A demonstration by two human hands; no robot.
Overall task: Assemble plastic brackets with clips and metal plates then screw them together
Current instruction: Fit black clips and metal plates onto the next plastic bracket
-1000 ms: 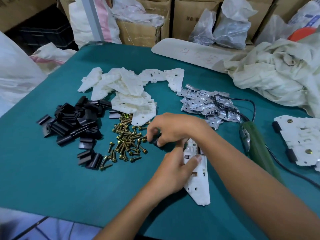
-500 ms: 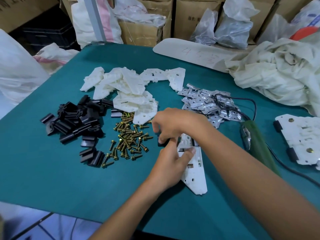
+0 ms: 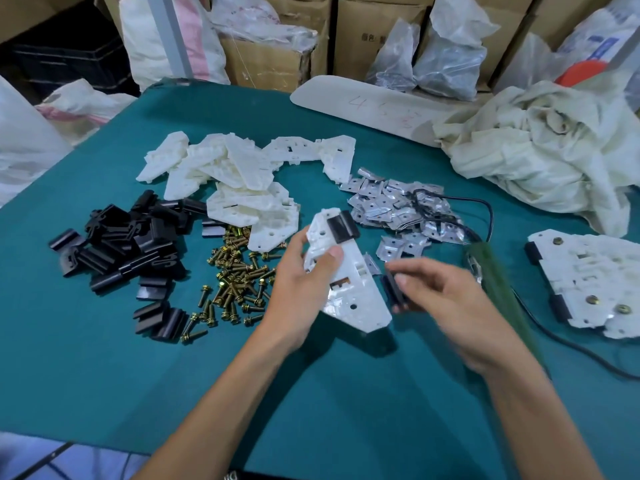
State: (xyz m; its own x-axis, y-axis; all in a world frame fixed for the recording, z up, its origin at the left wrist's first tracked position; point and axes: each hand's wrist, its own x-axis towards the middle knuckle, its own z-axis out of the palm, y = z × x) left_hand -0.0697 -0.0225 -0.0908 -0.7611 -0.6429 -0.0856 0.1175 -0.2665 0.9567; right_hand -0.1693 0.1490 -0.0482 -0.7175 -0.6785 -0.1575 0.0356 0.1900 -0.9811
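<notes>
Teal table (image 3: 104, 375) amid cartons (image 3: 277, 60) and sacks (image 3: 156, 39); left fingers (image 3: 331, 255) around white bracket (image 3: 349, 289), right fingers (image 3: 412, 268) around black clip (image 3: 393, 289)

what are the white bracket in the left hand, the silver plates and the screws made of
White bracket: looks like moulded plastic, matte off-white, with ribs and slots.
Silver plates: probably stamped sheet metal, shiny, with bent edges and punched holes.
Screws: metal, seemingly with yellowish plating, glossy.

Over my desk (image 3: 104, 375), the bracket (image 3: 349, 289) in my left grip (image 3: 298, 289) sits between the screws (image 3: 235, 278) on its left and the clip (image 3: 393, 289) in my right grip (image 3: 446, 299); loose clips (image 3: 128, 244) lie farther left, spare brackets (image 3: 242, 178) behind, metal plates (image 3: 391, 206) behind-right.
</notes>
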